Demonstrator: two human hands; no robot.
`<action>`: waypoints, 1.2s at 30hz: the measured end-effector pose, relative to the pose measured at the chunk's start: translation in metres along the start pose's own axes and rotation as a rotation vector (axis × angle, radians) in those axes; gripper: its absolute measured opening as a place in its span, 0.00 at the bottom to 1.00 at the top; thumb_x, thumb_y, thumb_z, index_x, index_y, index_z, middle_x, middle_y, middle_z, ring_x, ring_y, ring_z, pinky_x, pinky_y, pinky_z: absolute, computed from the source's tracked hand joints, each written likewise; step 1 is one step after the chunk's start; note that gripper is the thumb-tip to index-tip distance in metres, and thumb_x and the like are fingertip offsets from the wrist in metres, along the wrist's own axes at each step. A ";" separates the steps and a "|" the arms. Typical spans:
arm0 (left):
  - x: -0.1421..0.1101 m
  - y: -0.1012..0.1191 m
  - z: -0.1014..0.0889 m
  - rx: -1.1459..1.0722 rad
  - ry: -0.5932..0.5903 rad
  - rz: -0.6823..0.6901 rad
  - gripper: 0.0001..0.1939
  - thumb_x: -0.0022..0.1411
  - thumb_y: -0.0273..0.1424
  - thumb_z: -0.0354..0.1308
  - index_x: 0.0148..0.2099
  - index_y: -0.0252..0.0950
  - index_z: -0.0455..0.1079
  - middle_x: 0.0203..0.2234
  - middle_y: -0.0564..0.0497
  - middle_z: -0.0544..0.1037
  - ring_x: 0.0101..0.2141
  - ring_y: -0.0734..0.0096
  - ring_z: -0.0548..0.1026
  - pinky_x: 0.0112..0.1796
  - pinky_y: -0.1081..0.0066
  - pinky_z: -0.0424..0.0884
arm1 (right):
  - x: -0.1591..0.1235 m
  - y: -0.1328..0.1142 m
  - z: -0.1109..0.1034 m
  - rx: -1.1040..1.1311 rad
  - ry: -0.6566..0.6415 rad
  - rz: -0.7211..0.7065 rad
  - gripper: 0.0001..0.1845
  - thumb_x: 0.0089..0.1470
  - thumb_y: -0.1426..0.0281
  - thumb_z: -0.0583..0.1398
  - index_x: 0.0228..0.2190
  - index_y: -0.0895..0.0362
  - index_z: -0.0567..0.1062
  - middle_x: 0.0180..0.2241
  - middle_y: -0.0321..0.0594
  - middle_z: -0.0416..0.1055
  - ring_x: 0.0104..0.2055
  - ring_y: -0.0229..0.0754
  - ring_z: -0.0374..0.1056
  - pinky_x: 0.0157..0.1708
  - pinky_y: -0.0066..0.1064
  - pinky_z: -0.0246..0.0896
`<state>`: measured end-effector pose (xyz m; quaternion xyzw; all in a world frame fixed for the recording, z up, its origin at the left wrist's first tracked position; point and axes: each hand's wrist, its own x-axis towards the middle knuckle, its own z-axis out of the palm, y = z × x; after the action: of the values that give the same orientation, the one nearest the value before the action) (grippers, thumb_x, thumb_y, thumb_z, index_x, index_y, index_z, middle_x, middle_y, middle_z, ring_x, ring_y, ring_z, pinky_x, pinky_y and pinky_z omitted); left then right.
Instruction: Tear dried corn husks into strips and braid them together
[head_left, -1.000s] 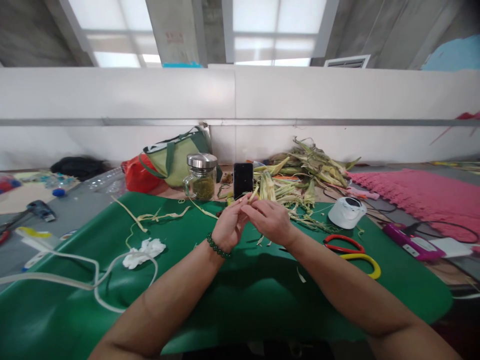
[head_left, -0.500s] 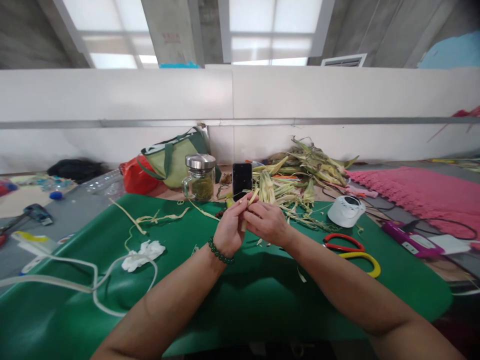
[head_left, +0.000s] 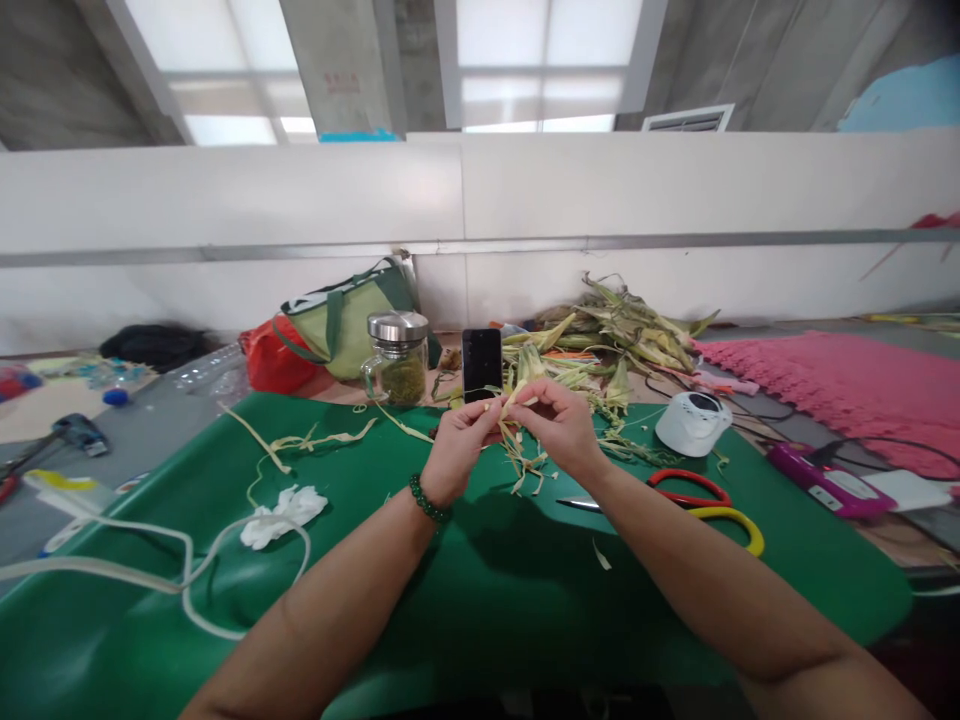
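Observation:
My left hand [head_left: 456, 448] and my right hand [head_left: 556, 422] are raised over the green mat [head_left: 465, 590], fingertips pinched close together on a pale corn husk strip [head_left: 519, 440]. Frayed ends of the strip hang down between the hands. A green bead bracelet [head_left: 426, 500] circles my left wrist. Just behind the hands stand a black phone [head_left: 481, 364] and a pile of corn husks [head_left: 600, 350].
A glass jar with a metal lid [head_left: 396, 358], a green bag [head_left: 345, 318] and a red bag [head_left: 276, 358] sit at the back. Red and yellow scissors [head_left: 701, 502] and a white round device [head_left: 691, 422] lie right. White tubing [head_left: 180, 570] and crumpled tissue [head_left: 283, 508] lie left. Pink knit [head_left: 840, 380] far right.
Both hands have lifted slightly and drawn a little apart, pulling the husk strip so that its frayed strands now hang below them.

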<state>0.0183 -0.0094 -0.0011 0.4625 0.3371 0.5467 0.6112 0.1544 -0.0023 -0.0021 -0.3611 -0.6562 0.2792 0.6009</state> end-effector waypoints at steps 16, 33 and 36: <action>0.002 0.005 -0.004 0.259 0.016 0.175 0.15 0.46 0.39 0.65 0.31 0.34 0.67 0.15 0.59 0.69 0.18 0.81 0.66 0.21 0.81 0.64 | 0.006 -0.001 -0.006 0.093 -0.122 0.140 0.15 0.39 0.62 0.66 0.27 0.58 0.71 0.23 0.33 0.68 0.24 0.35 0.65 0.25 0.27 0.60; 0.007 0.013 -0.015 0.116 -0.072 0.036 0.17 0.41 0.37 0.69 0.32 0.33 0.71 0.23 0.54 0.76 0.23 0.80 0.73 0.29 0.79 0.69 | 0.006 -0.008 -0.005 0.231 -0.348 0.564 0.21 0.46 0.52 0.60 0.27 0.59 0.73 0.24 0.39 0.73 0.25 0.36 0.68 0.26 0.27 0.62; 0.008 0.017 -0.020 0.146 -0.125 0.021 0.17 0.42 0.37 0.69 0.32 0.33 0.71 0.22 0.54 0.76 0.24 0.78 0.74 0.30 0.77 0.71 | 0.006 -0.008 -0.007 0.246 -0.492 0.670 0.20 0.40 0.55 0.65 0.27 0.60 0.75 0.20 0.36 0.71 0.22 0.34 0.66 0.25 0.26 0.62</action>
<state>-0.0046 0.0017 0.0088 0.5426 0.3324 0.4969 0.5901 0.1607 -0.0025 0.0083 -0.4027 -0.5882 0.6126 0.3414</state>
